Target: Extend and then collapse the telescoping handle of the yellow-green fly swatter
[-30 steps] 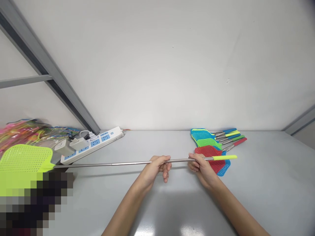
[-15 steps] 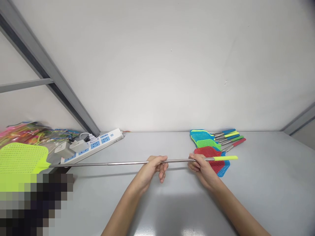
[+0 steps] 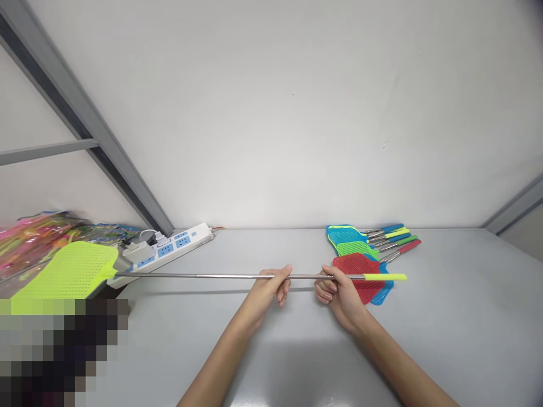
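Observation:
A yellow-green fly swatter (image 3: 80,270) with a long, extended telescopic metal rod lies across the view, its mesh head at the left and its yellow grip at the right. My left hand (image 3: 271,288) pinches the middle of the rod between thumb and fingers. Nearer the grip, my right hand (image 3: 337,287) is closed on the same rod. Just behind the grip lies a red fly swatter (image 3: 360,277) with its rod short, overlapping a blue one (image 3: 384,295). Several more swatters, including a green one (image 3: 356,249), are stacked beyond.
A white power strip (image 3: 169,251) with plugs in it sits at the back left. Beside it are colourful items in clear plastic bags (image 3: 46,243). The grey table (image 3: 275,362) meets a white wall (image 3: 271,141), with a metal frame post (image 3: 110,147) at the left.
The swatter's mesh head has shifted right, closer to my hands, and its rod looks shorter. My right hand has moved slightly left; my left hand stays nearly in place.

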`<action>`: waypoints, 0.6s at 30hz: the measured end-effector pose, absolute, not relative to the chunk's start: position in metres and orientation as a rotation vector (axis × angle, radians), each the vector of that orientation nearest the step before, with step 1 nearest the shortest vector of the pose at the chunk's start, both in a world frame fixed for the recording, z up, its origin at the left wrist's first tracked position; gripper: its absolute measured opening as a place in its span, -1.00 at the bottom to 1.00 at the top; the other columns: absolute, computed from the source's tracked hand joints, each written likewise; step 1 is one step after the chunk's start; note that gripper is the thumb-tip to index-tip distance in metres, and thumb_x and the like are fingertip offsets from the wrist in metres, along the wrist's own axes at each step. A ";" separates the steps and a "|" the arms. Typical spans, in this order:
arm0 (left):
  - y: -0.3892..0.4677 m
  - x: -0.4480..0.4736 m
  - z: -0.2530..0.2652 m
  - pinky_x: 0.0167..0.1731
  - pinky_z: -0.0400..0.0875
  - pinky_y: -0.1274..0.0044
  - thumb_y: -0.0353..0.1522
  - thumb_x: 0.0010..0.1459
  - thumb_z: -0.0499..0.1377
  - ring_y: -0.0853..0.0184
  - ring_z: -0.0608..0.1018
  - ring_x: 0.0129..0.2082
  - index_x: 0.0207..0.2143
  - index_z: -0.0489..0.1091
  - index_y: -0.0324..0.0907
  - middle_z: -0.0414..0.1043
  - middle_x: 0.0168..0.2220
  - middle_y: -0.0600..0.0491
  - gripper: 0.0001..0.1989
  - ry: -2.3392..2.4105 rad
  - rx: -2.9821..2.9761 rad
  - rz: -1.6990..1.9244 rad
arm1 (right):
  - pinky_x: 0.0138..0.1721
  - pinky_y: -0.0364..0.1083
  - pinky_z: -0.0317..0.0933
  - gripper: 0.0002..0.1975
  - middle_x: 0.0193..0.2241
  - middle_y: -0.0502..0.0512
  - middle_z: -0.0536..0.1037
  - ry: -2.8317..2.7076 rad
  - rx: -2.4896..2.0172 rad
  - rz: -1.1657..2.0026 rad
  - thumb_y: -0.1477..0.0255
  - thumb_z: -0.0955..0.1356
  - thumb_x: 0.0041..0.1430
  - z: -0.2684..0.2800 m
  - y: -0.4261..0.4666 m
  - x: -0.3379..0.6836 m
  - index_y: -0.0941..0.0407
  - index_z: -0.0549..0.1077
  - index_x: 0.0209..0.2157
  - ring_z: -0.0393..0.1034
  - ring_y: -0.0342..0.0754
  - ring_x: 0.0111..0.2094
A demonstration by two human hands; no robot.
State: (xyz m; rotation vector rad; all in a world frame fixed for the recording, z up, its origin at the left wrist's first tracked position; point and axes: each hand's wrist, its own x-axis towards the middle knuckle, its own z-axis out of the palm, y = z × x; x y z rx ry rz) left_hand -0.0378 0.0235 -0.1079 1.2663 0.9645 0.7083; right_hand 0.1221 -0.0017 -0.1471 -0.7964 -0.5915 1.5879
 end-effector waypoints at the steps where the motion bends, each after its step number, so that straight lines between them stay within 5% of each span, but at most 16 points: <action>1: 0.024 -0.037 -0.109 -0.61 0.09 0.60 -0.19 0.02 0.02 0.50 0.17 -0.74 -0.76 0.14 -0.20 -0.01 -0.82 0.21 -0.60 0.970 1.281 0.725 | -0.65 -0.14 -0.18 -0.58 -0.80 -0.14 -0.08 -0.582 -0.781 1.593 0.35 0.22 0.04 -0.147 -0.002 0.122 0.11 0.01 -0.80 -0.14 -0.23 -0.74; 18: 0.028 -0.023 -0.141 -0.68 0.09 0.64 -0.14 -0.02 0.06 0.53 0.21 -0.73 -0.56 0.22 -0.21 0.09 -0.74 0.23 -0.70 1.002 1.402 1.005 | -0.68 -0.15 -0.20 -0.58 -0.81 -0.14 -0.06 -0.439 -0.759 1.631 0.34 0.22 0.02 -0.157 -0.001 0.119 0.11 0.03 -0.81 -0.14 -0.23 -0.75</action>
